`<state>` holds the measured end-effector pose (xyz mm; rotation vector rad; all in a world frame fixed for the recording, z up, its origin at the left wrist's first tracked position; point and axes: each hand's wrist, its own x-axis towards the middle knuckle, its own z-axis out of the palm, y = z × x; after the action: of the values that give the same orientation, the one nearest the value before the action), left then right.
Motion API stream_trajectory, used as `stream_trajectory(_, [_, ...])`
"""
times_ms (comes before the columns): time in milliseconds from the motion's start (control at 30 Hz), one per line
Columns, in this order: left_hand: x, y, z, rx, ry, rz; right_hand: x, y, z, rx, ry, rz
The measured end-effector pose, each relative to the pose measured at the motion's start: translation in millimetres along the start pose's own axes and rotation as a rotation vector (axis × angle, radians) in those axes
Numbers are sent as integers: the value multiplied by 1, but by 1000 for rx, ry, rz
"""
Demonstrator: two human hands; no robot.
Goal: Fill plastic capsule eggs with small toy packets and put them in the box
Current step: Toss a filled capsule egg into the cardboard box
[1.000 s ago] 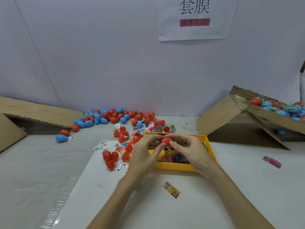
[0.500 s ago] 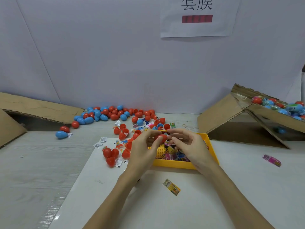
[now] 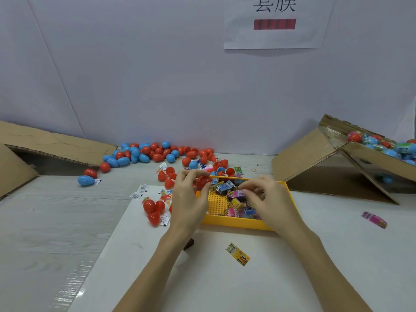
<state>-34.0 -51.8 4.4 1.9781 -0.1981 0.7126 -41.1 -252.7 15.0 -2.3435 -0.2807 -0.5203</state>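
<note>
Left hand (image 3: pixel 188 199) has its fingers curled round a red capsule egg (image 3: pixel 203 181), held just above the far-left corner of the yellow tray (image 3: pixel 234 222). Right hand (image 3: pixel 267 199) is over the tray's middle, fingertips pinching a pink toy packet (image 3: pixel 235 193) out of the pile of packets (image 3: pixel 238 208) – hands are apart, not touching. Loose red and blue eggs (image 3: pixel 153 154) are scattered along the far left by the wall, a few red ones (image 3: pixel 154 209) just left of the tray. The box (image 3: pixel 369 158) with filled eggs sits far right – tilted. One yellow packet (image 3: pixel 238 257) lies near, a pink one (image 3: pixel 374 219) to the right.
</note>
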Motion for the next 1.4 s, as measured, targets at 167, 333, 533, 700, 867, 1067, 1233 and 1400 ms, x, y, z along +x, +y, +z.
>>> stream_trajectory(167, [0, 2, 0, 8, -2, -12, 4, 37, -17, -164, 81, 206])
stream_trajectory(333, [-1, 3, -1, 8, -11, 13, 6, 44, -13, -418, -158, 289])
stream_trajectory(533, [-2, 2, 1, 19, -38, 18, 5, 44, -8, -355, -28, 259])
stream_trajectory(700, [-3, 2, 3, 19, -53, 37, 2, 34, -8, -351, 39, 246])
stream_trajectory(867, [-3, 1, 3, 16, -69, 23, 1, 33, -8, -278, 56, 275])
stream_trajectory(1067, [-3, 2, 3, -4, -97, 22, 1, 29, -10, -36, 68, 256])
stream_trajectory(1233, [-6, 12, 4, -175, -165, -21, 0, 19, -11, 444, -11, 294])
stream_trajectory(1400, [-12, 18, 7, -284, -280, -86, -2, 10, -6, 607, -58, 329])
